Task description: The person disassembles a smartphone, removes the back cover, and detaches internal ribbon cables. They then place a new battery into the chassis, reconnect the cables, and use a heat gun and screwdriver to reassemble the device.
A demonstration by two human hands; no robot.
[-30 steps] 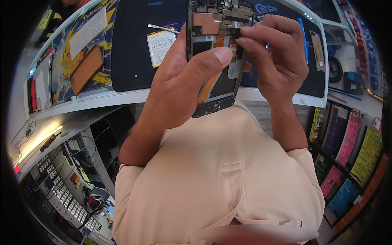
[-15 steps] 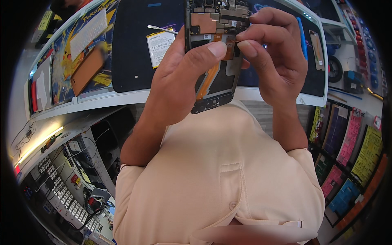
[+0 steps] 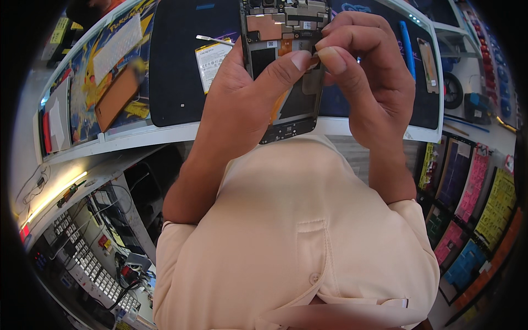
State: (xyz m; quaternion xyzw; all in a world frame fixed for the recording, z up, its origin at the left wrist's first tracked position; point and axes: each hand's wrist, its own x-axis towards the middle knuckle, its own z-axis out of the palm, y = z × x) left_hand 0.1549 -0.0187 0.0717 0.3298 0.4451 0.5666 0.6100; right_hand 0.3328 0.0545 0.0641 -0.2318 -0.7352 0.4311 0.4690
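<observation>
An opened smartphone (image 3: 291,107) is tilted up in front of me, its circuit board (image 3: 297,25) and copper-coloured patch exposed. My left hand (image 3: 242,96) is closed around its left side, with the thumb pressed over the inside. An orange flex cable (image 3: 278,104) runs down the phone and is partly hidden under that thumb. At the phone's right edge my right hand (image 3: 371,71) has thumb and index finger pinched together, touching near the left thumb tip. What lies between those fingertips is too small and covered to make out.
Behind my left hand a white-and-yellow phone battery (image 3: 213,65) lies on the dark mat (image 3: 173,77), with a metal pry tool (image 3: 213,39) beside it. An orange-brown phone cover (image 3: 116,98) rests at the left. A blue tool (image 3: 407,49) and a phone-shaped panel (image 3: 427,66) lie right.
The phone has shifted slightly left and up. My right fingertips have moved in against the left thumb, and the broad part of the flex cable no longer shows flat there.
</observation>
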